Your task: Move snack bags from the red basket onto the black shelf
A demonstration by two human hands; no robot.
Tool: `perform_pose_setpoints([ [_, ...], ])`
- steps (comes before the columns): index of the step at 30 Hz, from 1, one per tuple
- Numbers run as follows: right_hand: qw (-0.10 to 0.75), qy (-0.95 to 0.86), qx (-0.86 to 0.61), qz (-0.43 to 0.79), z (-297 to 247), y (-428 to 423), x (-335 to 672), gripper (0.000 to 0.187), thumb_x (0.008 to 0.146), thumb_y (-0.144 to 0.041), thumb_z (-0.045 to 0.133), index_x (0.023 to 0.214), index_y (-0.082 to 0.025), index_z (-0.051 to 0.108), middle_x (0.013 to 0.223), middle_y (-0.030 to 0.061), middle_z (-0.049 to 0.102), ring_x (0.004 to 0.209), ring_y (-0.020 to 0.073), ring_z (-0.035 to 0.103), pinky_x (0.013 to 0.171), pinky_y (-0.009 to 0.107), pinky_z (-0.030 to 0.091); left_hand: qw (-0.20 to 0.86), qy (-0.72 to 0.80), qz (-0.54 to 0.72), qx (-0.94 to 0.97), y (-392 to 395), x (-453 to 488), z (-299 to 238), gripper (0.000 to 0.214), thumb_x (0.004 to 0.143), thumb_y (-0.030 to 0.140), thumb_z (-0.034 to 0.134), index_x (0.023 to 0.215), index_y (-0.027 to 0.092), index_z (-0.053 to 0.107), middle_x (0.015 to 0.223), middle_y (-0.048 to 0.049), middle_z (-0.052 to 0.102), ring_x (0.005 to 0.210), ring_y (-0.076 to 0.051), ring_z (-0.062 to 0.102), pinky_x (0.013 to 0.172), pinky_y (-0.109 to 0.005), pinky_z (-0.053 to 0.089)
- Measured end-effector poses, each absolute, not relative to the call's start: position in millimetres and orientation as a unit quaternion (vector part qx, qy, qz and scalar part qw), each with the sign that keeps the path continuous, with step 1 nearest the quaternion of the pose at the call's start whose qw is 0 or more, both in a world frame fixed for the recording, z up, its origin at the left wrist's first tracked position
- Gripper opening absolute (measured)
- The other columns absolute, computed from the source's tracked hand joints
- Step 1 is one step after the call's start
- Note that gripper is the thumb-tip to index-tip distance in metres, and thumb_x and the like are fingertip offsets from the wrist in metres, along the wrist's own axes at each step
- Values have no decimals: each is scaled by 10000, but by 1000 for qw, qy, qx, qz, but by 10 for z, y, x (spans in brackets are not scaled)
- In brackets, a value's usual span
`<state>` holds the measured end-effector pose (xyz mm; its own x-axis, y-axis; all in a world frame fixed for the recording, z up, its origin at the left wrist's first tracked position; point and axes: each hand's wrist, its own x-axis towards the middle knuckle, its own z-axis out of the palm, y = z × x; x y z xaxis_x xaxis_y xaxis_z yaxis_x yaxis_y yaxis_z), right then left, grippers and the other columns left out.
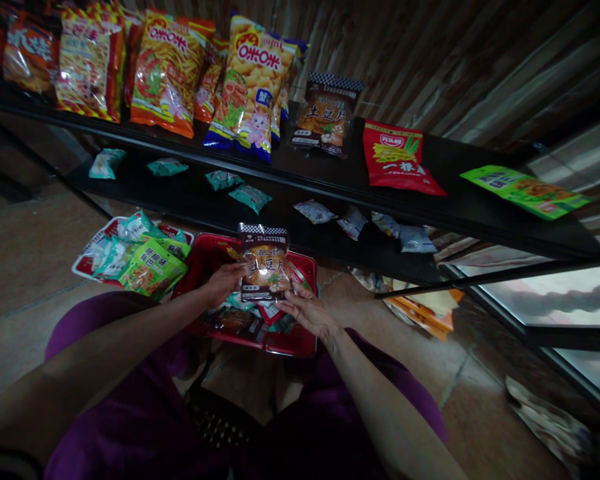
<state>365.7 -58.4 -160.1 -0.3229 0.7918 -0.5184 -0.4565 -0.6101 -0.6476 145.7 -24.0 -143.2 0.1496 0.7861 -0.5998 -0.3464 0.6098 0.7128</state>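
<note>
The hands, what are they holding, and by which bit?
A brown snack bag: the left hand holds its left edge, the right hand its lower right corner.

Dim light, dark corners, glare on held packet (265, 263), stretched edges

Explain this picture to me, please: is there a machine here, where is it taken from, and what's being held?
There's no machine here: these are a person's own two bare hands. The only picture comes from a camera worn on the head, looking forward and down, so you see the wearer's arms and knees.

The left hand has its grip on the left edge of a brown packet; the right hand steadies its lower right corner. Below is a red basket holding more packets, beside a white-rimmed container. Ahead, the upper shelf carries larger snack bags; the lower shelf has small teal packets and greyish packets.
</note>
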Motion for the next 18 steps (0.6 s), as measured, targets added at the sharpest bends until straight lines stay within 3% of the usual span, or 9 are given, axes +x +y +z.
perform_pose_setpoints([
  [9,396,-204,-442,779,-1593,-559,3667,337,635,-195,792,949,-192,671,943,16,729,779,131,696,742,253,582,762,468,404,193,-252,1459,-1502,310,683,328,750,920,142,674,884,-80,723,775,-195,674,653,-285,535],
  [18,386,-219,-427,788,-1604,-567,3677,308,658,-184,779,944,-182,668,961,19,721,824,144,696,812,292,567,751,470,428,180,-243,1473,-1454,308,718,373,716,905,131,668,898,-89,723,821,-207,678,745,-327,537],
])
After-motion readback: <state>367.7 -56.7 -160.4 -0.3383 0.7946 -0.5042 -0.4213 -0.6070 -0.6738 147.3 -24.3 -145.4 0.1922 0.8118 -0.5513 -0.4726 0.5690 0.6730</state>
